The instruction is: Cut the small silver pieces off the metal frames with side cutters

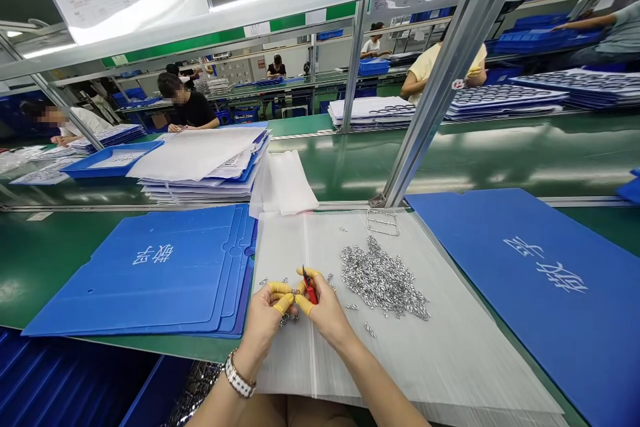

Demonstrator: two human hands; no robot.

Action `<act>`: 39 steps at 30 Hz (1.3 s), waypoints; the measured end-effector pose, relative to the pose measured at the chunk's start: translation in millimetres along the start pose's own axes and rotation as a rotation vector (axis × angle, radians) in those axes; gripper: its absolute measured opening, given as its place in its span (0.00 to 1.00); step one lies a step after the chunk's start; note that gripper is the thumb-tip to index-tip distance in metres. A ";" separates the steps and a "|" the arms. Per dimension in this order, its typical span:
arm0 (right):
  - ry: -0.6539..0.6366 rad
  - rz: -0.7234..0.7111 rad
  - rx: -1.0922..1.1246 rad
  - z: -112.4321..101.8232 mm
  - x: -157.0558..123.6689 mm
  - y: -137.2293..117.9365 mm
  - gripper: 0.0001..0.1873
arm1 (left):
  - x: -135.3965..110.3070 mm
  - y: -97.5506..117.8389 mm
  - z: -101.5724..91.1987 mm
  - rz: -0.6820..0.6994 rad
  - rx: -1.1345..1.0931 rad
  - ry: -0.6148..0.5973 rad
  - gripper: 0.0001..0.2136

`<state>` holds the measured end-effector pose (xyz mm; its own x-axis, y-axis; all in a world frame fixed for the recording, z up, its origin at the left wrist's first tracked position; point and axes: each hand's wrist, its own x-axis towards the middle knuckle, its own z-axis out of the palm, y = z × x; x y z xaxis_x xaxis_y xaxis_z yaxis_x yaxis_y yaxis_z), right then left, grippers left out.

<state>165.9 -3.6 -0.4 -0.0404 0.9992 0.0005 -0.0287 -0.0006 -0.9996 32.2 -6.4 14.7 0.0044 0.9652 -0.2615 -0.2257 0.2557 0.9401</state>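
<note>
My left hand (267,315), with yellow finger cots and a wristwatch, pinches a small metal part (286,317) over a translucent white sheet (400,360). My right hand (325,310), also in yellow cots, is closed round a small red-handled cutter (309,288) whose tip meets the part. The two hands touch at the fingertips. A heap of small silvery metal parts (383,278) lies just right of them. A few loose parts are scattered beside my left hand.
A stack of blue corrugated sheets (150,273) lies left, another blue sheet (540,280) right. A metal frame piece (383,222) lies behind the heap. An aluminium post (440,87) rises beyond. Stacked white sheets (200,160) and other seated workers are farther back.
</note>
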 end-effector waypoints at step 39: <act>0.066 0.033 -0.010 -41.9 -17.2 7.1 0.29 | -1.0 -16.2 41.1 -0.053 0.029 -0.151 0.11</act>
<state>208.3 -19.1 -8.7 0.0252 0.9991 -0.0342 -0.0183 -0.0337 -0.9993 75.9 -9.2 8.8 0.1626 0.9469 -0.2774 -0.1932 0.3062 0.9321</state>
